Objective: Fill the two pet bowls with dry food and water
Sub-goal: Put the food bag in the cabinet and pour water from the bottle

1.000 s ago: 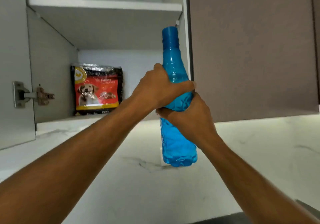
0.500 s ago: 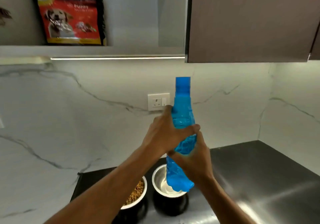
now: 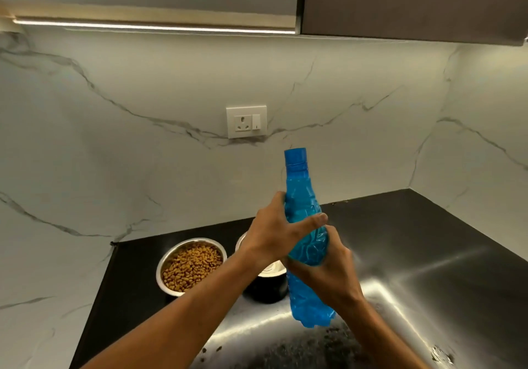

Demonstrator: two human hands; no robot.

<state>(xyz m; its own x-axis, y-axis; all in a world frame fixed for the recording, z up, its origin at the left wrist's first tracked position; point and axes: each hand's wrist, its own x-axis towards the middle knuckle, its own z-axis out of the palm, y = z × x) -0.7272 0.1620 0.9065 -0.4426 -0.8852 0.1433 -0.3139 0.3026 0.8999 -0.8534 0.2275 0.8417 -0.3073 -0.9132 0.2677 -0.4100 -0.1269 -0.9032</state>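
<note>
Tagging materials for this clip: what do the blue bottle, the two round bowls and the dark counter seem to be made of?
Blue ribbed bottle: translucent plastic, judging by light passing through its faceted wall. Round bowl holding brown kibble: polished metal, likely steel, from its bright reflective rim. Second round bowl: mostly hidden; pale shiny interior, dark outside. Dark counter: glossy, with brushed streaky reflections; polished stone or metal, unclear.

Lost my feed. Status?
Both hands, left and right, grip the capped bottle. Kibble bowl full. Second bowl mostly hidden behind the hands.

Bright blue bottle [image 3: 303, 211], golden-brown kibble [image 3: 191, 266] in a silver bowl [image 3: 165, 257], black tabletop [image 3: 428, 226], white grey-veined marble wall [image 3: 114, 140].
</note>
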